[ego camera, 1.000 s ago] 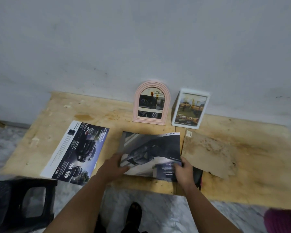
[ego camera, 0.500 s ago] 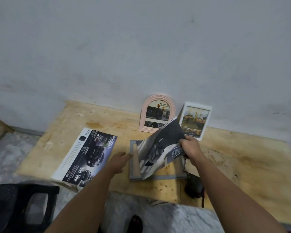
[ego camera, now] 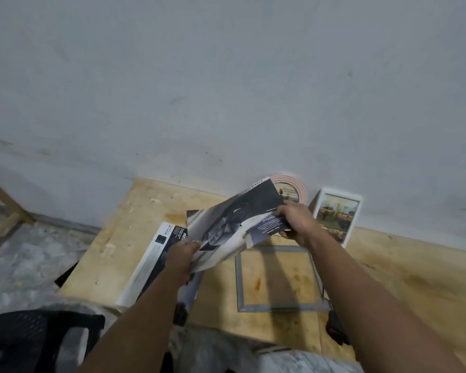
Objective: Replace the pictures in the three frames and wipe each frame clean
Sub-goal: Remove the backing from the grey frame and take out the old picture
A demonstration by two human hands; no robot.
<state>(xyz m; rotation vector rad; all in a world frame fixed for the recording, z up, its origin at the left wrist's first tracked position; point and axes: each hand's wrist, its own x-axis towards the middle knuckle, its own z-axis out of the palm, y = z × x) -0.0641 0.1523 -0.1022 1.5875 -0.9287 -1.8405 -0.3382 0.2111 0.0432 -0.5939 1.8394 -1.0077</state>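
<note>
Both hands hold a grey car picture page (ego camera: 234, 224) up above the wooden table (ego camera: 404, 281). My left hand (ego camera: 184, 254) grips its lower left corner and my right hand (ego camera: 293, 219) grips its right edge. Below it, a grey square frame (ego camera: 279, 278) lies flat on the table, showing wood through its glass. A pink arched frame (ego camera: 293, 187) leans on the wall, partly hidden by the page. To its right a white rectangular frame (ego camera: 336, 216) with a yellowish picture stands against the wall.
A dark car brochure (ego camera: 156, 254) lies on the table's left side, partly under my left arm. A black plastic chair (ego camera: 38, 343) sits at lower left. A black object (ego camera: 336, 329) lies at the table's front edge, by my right arm.
The page has been lifted off the grey frame and raised leftward; my left hand now grips it too. The frame lies uncovered. The camera has tilted up and turned.
</note>
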